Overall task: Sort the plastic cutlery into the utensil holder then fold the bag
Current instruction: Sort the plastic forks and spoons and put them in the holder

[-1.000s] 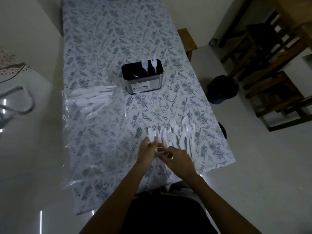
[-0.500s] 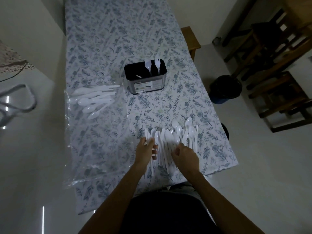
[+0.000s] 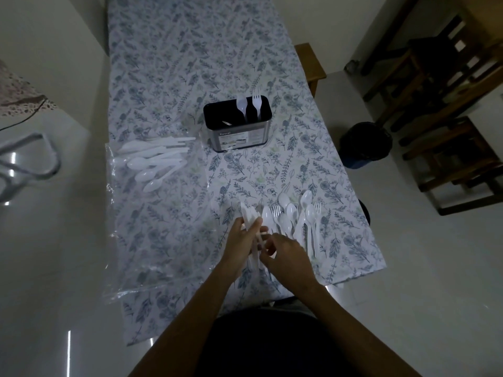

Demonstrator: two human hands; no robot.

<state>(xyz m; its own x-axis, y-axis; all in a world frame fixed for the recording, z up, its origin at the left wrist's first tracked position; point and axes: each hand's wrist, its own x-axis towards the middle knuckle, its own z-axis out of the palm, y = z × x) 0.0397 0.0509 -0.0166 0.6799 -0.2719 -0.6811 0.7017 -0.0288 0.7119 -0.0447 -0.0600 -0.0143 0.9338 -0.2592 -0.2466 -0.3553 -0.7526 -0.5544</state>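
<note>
Table (image 3: 174, 63): floral cloth covering.
Bag (image 3: 152, 240): lying flat at left, some cutlery inside at far end.
Utensil holder (image 3: 238, 134): standing mid-table, holding spoon and fork.
Loose cutlery (image 3: 294, 216): lying near edge, right.
Left hand (image 3: 241, 240): gripping bunch of knives (image 3: 249, 213), likely gathering like pieces.
Right hand (image 3: 285, 254): fingers curling around handle ends.

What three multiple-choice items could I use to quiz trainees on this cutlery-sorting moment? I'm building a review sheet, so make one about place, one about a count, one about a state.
1. Where does the clear plastic bag lie?
A. On the table's left side
B. Inside the holder
C. On the floor

2. How many white pieces stand upright above the utensil holder rim?
A. None
B. Two
C. Five

3. What is the left hand doing?
A. Resting flat on the bag
B. Holding white cutlery pieces
C. Hanging off the table

Answers:
1 A, it lies at the left edge with cutlery on it.
2 B, a spoon and a fork stick up.
3 B, its fingers curl round white pieces beside the right hand.
</note>
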